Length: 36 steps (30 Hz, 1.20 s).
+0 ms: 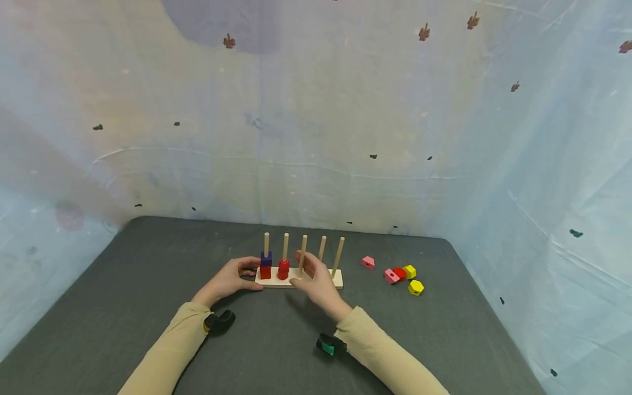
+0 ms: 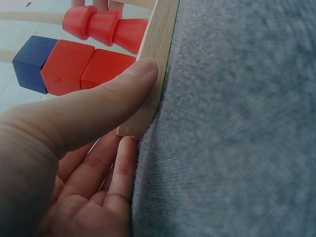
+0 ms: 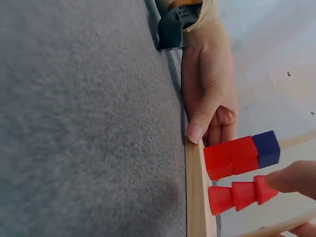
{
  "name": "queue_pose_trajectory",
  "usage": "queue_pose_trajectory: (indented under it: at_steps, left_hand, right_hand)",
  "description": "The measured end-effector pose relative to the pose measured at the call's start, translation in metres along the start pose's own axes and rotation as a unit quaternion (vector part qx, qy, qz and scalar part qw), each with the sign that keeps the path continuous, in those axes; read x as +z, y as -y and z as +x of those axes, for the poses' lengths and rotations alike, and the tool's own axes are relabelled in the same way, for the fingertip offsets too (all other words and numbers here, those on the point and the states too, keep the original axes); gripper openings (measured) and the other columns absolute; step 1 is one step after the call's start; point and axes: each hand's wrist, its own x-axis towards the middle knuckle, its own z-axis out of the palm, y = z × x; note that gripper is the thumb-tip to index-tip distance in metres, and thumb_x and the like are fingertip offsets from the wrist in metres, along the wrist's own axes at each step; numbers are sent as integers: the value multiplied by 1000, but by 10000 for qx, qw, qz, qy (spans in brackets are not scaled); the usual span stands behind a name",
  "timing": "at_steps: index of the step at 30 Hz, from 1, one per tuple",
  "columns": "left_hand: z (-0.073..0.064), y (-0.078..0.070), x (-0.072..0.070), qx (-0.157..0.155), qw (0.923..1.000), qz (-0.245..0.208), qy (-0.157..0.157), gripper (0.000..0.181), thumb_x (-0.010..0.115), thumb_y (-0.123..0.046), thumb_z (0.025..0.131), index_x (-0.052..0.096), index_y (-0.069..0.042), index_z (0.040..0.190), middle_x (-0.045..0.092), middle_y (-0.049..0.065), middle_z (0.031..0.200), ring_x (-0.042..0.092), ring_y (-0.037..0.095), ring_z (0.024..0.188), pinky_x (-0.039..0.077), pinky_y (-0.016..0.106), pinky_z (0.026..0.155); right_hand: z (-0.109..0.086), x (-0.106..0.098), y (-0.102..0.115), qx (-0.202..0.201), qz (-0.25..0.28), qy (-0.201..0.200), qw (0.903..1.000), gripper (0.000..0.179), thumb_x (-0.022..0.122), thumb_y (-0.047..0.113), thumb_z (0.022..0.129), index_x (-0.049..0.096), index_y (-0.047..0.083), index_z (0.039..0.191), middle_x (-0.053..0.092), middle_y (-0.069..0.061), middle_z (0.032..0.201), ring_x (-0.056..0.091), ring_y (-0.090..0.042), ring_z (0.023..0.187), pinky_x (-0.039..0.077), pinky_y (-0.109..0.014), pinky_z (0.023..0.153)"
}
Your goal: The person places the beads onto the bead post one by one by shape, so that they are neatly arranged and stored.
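Observation:
A wooden peg board (image 1: 338, 281) with several upright pegs stands on the table. My left hand (image 1: 234, 280) grips its left end, thumb (image 2: 140, 69) along the front edge and fingers behind. On the leftmost peg a blue block (image 2: 33, 64) sits over two red blocks (image 2: 68, 66). The second peg carries a stack of red tapered beads (image 3: 243, 195). My right hand (image 1: 318, 282) is around the third peg (image 1: 303, 249), fingers behind it and thumb in front. In the right wrist view the right thumb (image 3: 296, 178) overlaps the top red bead.
Loose pieces lie right of the board: a pink one (image 1: 368, 263) by itself, then another pink piece (image 1: 391, 276), a red piece (image 1: 399, 274) and two yellow pieces (image 1: 416, 287) close together. Dark grey cloth (image 1: 276, 340) covers the table. A pale patterned sheet (image 1: 316, 109) hangs behind it.

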Motion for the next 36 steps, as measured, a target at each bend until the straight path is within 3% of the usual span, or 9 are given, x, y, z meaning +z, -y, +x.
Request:
queue_pose_trajectory:
  at_steps: [6, 14, 22, 27, 33, 36]
  left_hand:
    - [0, -1, 0, -19, 10000, 2, 14, 74, 86, -19, 71, 52, 1, 133, 55, 18, 130, 56, 30, 112, 47, 43, 95]
    - [0, -1, 1, 7, 10000, -59, 23, 73, 86, -19, 71, 52, 1, 133, 55, 17, 129, 56, 29, 113, 47, 43, 96]
    - [-2, 0, 1, -31, 10000, -66, -22, 72, 86, -19, 71, 53, -1, 132, 55, 16, 129, 55, 29, 113, 46, 43, 96]
    - [-2, 1, 0, -43, 9999, -96, -3, 71, 86, -19, 71, 54, -2, 132, 55, 15, 130, 55, 28, 112, 46, 44, 96]
    - [-1, 1, 0, -50, 9999, -101, -1, 71, 86, -19, 71, 54, -2, 132, 55, 15, 129, 55, 29, 113, 46, 43, 96]
    - [-1, 0, 1, -74, 9999, -87, -15, 72, 86, -18, 70, 54, -1, 132, 55, 16, 129, 55, 29, 113, 46, 43, 96]
  right_hand:
    - [-22, -12, 26, 2, 22, 6, 10000, 61, 68, -5, 84, 41, -9, 138, 47, -29, 133, 46, -44, 123, 35, -56, 103]
    - [-40, -36, -3, -109, -520, -53, 9986, 52, 71, 3, 85, 50, 5, 133, 58, -16, 123, 57, -33, 111, 48, -49, 92]
    - [-62, -72, -12, 125, -821, -329, 9960, 52, 73, 1, 83, 53, 5, 130, 62, -15, 115, 61, -28, 103, 50, -47, 86]
    - [-69, -96, -15, 301, -1115, -719, 9907, 49, 75, 0, 81, 57, 10, 125, 63, -14, 114, 61, -27, 101, 51, -45, 86]
    - [-74, -129, -8, 499, -1365, -1089, 9834, 48, 74, -1, 82, 55, 2, 126, 61, -17, 117, 60, -32, 105, 50, -47, 89]
    - [-78, -147, -6, 410, -1486, -1198, 9808, 47, 72, -2, 83, 54, -2, 126, 60, -20, 117, 59, -37, 106, 49, -49, 89]
